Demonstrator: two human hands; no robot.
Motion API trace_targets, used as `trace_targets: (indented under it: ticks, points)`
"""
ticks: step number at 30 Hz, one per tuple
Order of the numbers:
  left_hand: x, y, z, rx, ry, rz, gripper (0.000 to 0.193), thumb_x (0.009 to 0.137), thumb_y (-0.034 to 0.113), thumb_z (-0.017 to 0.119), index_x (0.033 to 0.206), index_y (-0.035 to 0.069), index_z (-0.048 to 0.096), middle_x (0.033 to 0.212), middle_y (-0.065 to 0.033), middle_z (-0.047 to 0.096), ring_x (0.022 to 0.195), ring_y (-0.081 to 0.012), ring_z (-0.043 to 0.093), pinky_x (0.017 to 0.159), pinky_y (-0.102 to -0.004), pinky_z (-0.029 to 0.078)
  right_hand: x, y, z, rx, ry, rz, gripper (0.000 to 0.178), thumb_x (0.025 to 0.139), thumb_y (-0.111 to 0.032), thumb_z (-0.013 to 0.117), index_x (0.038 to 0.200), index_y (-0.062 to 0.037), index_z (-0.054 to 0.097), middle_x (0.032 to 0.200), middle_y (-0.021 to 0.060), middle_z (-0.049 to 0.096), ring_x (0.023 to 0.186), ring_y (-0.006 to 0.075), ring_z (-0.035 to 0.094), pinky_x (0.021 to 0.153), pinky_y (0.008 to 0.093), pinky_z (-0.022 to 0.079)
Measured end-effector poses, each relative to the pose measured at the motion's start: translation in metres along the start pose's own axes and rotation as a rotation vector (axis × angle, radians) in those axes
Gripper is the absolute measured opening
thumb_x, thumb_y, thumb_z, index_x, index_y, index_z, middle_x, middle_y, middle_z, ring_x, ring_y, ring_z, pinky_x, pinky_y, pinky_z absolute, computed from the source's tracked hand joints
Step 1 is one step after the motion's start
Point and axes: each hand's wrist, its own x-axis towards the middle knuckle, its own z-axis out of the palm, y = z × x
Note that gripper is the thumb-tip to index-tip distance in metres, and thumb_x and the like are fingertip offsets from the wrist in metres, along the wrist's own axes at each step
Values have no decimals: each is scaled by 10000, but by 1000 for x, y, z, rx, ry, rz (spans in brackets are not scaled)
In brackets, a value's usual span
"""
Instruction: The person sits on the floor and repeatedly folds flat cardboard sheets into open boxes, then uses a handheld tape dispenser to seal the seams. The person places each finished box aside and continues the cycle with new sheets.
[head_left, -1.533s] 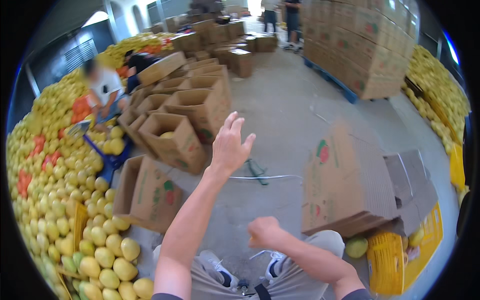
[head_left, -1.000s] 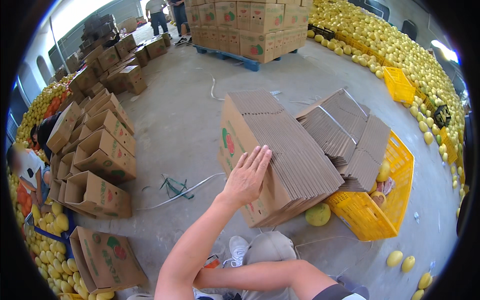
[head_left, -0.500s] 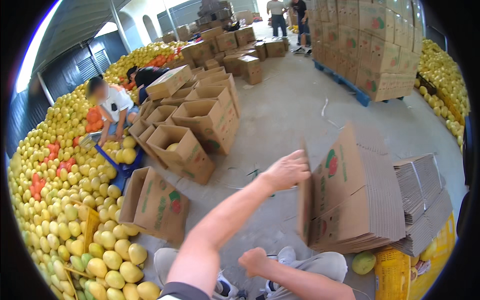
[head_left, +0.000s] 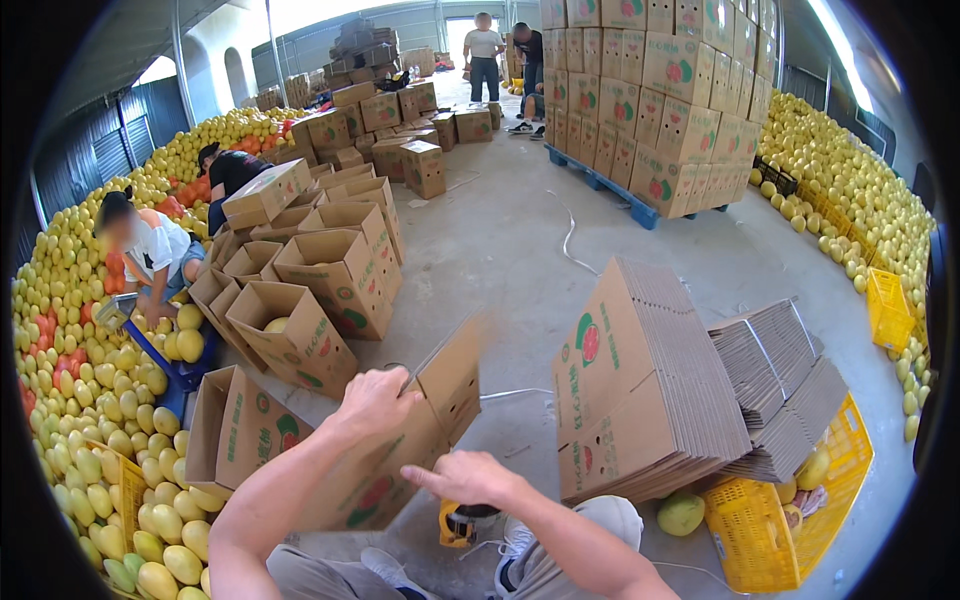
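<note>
Your left fingers [head_left: 385,400] grasp a cardboard box [head_left: 388,465]

In the head view, your left fingers are closed over the box's upper edge; the box leans below and to the right of them, partly blurred. Your right fingers [head_left: 455,478] are in front of its lower side, one pointing toward it; I cannot tell whether they grasp anything. A yellow-and-black tool [head_left: 458,526] shows just below them. Flattened boxes [head_left: 640,390] stand to their right.

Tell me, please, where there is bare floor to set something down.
Bare floor lies between the open boxes and blue pallet, around a loose strap. Another patch separates the strapped cartons from the right fruit pile. Left of the held carton, open boxes and fruit crowd together.
</note>
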Motion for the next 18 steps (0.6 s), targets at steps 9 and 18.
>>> trace_targets:
  ticks: [9, 18]
  points:
    - [-79, -45, 60, -595, -266, -169, 776, 872, 643, 732, 1216, -49, 659, 1045, -176, 700, 988, -256, 666, 852, -381, 532, 29, 20, -8, 117, 76, 147, 1039, 888, -930, 236, 849, -73, 824, 871, 201, 745, 969, 376, 716, 930, 463, 539]
    - [-81, -55, 94, -1073, -347, -249, 850, 953, 696, 609, 1353, -54, 584, 1251, -158, 657, 1194, -220, 598, 1017, -343, 476, 59, 34, 10, 367, -3, 122, 1006, 911, -893, 347, 895, -1, 811, 796, 172, 699, 820, 269, 669, 814, 365, 542]
